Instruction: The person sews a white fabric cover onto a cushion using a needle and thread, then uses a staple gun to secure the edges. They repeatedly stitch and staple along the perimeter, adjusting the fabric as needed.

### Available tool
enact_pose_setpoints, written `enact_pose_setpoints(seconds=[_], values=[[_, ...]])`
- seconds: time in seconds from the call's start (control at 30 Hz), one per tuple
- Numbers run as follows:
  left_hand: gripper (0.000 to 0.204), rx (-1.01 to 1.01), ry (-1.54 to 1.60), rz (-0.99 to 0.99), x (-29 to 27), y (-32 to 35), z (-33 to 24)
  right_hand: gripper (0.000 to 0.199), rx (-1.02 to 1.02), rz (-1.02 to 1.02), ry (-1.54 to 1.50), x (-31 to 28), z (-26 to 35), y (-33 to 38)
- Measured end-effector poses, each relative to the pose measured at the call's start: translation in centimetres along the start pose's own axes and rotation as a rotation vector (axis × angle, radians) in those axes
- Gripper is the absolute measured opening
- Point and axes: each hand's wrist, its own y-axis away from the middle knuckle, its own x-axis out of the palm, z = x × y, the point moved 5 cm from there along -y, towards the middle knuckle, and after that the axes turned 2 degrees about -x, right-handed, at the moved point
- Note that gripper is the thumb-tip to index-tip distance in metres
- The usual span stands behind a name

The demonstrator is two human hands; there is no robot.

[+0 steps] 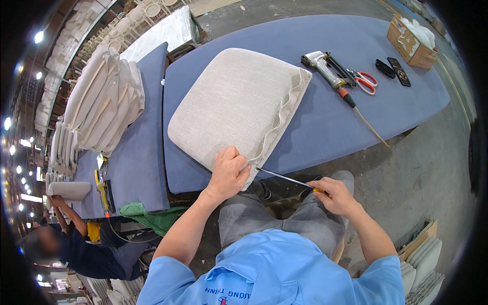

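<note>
A light beige upholstered seat cushion (pixel 231 104) lies on the blue padded table, its near corner sticking out over the edge toward me. Along its right side the fabric edge (pixel 278 114) stands up loose and wavy. My left hand (pixel 230 173) is closed on that fabric at the near corner, fingers pinching it. My right hand (pixel 334 195) grips the yellow handle of a screwdriver (pixel 284 177). The long metal shaft points left, and its tip meets the cushion's edge beside my left fingers. Whether the tip is under the fabric, I cannot tell.
On the blue table (pixel 356 46) lie a staple gun (pixel 325 68) with its hose, red-handled scissors (pixel 365 82), a remote control (pixel 399 71) and a cardboard box (pixel 413 43). Stacked cushions (pixel 104 96) and another staple gun (pixel 103 192) are at left, near a co-worker (pixel 91 249).
</note>
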Motion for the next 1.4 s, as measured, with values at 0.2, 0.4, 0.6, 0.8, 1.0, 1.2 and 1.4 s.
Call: enact_pose_setpoints(seconds=[0.2,0.4,0.6,0.8,1.0,1.2,1.4], values=[[0.024,0.018,0.031,-0.012,0.1,-0.1,0.3,0.031,-0.069,-0.045,0.049,0.1,-0.6,-0.3],[0.026,0.027,0.048,0.006,0.0,-0.3,0.4,0.033,-0.105,-0.072,0.076,0.1,-0.6,-0.1],[0.027,0.032,0.038,0.008,-0.1,-0.3,0.5,0.035,-0.098,-0.066,0.062,0.4,-0.6,-0.5],[0.026,0.055,0.062,0.02,-0.1,-0.5,0.7,0.027,0.244,0.187,-0.623,2.9,-4.5,-1.5],[0.028,0.057,0.088,0.054,-0.2,-1.0,0.8,0.026,0.425,0.625,-1.191,4.3,-5.0,-1.4],[0.029,0.017,0.1,0.061,-0.4,-0.5,1.1,0.018,-0.017,0.032,-0.049,1.4,-1.6,-2.1],[0.03,0.014,0.098,0.076,-0.5,-0.5,1.0,0.015,0.325,0.257,-0.531,2.5,-2.5,-1.6]])
